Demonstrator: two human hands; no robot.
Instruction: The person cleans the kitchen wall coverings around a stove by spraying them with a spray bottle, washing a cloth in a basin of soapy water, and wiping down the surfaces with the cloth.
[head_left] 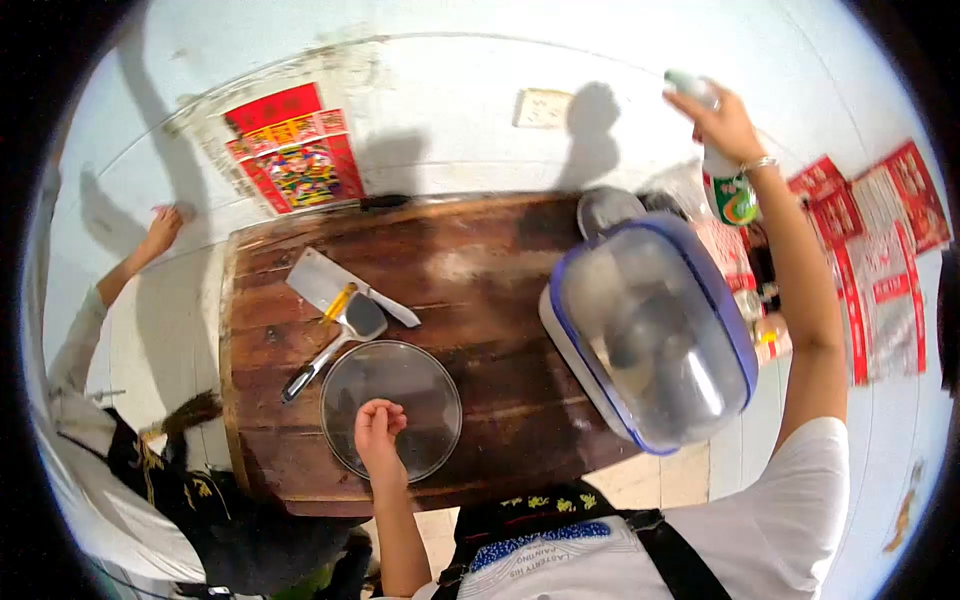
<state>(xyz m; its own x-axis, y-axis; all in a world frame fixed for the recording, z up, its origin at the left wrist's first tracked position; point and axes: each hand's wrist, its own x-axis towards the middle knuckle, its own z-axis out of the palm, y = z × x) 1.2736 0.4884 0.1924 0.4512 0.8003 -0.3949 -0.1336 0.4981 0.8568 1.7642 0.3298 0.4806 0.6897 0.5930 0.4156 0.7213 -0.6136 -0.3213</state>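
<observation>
Pale object, gripped by the fingers of the right hand, raised before the wall. Bare bench is left between blue-rimmed container, at right edge, and round clear lid, overhung by the left hand, fingers curled closed.

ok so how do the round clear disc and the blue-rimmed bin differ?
Shape: the disc is round and flat; the bin is a deep, rounded rectangle.
Size: the bin looks clearly bigger than the disc.
Rim: the disc's is thin and greyish, the bin's is thick and blue.
Shared: both sit on the wooden table and have see-through surfaces.
</observation>
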